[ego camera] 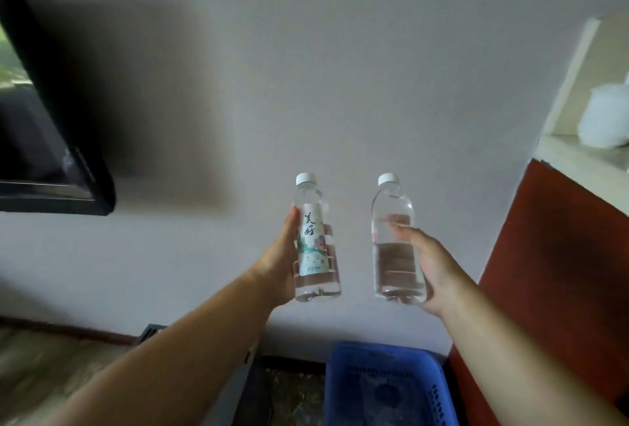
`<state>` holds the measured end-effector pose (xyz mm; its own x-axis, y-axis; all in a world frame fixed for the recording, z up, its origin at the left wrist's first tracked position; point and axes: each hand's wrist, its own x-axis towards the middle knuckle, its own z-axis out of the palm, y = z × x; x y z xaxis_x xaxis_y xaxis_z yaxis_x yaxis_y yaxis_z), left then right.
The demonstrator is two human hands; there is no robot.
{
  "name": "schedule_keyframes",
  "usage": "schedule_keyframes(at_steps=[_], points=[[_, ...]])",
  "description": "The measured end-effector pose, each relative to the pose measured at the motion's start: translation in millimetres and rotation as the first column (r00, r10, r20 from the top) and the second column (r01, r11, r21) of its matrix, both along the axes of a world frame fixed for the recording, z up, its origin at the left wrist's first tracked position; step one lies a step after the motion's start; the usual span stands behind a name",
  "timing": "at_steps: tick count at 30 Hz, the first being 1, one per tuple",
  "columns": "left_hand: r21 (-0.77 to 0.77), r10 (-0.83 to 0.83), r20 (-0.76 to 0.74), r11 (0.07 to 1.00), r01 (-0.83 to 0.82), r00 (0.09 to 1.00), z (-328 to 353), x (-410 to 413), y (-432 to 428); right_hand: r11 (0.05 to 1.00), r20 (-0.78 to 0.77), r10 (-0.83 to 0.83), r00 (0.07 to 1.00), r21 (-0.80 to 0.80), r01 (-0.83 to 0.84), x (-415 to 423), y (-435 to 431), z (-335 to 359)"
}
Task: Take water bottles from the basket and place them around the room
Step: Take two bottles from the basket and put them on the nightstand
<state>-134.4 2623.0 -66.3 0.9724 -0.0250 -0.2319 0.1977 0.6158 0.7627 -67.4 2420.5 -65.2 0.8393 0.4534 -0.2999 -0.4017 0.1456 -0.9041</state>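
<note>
Grey wall [340,68] ahead: left hand [277,262] is clamping the labelled bottle [315,238], right hand [435,265] the plain bottle [394,245]; carrying now, likely needing a surface next.

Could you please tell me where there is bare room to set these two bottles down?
The pale ledge is bare left of the white jar, above the red-brown panel. The dark floor left of the blue basket is bare too. The basket itself looks occupied.

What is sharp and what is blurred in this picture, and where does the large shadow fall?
Head view: the labelled bottle and the clear bottle are fairly sharp; head view, bottom: the blue basket is blurred; head view, left: the black screen throws a broad soft shadow on the wall.
</note>
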Motion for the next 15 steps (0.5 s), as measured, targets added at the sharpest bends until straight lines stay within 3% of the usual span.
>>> schedule_keyframes(at_steps=[4, 9, 12, 15], points=[[0.094, 0.151, -0.075, 0.985, -0.144, 0.986, 21.8, -46.4, 3.0, 0.993, -0.013, 0.114, 0.993, 0.045, -0.113, -28.0, 24.8, 22.7], [0.273, 0.366, -0.165, 0.909, -0.314, 0.916, 22.0, -101.1, -3.1, 0.966, 0.325, 0.227, 0.918, -0.191, -0.171, -63.9, 60.5, 30.6], [0.342, 0.519, -0.218, 0.834, -0.433, 0.827, 21.4, -140.9, -9.6, 0.936, 0.404, 0.337, 0.85, -0.239, -0.258, -96.0, 78.7, 32.9], [0.395, 0.683, -0.228, 0.716, -0.576, 0.693, 20.1, -192.4, -17.4, 0.877, 0.38, 0.476, 0.793, -0.266, -0.4, -126.9, 89.5, 29.3]])
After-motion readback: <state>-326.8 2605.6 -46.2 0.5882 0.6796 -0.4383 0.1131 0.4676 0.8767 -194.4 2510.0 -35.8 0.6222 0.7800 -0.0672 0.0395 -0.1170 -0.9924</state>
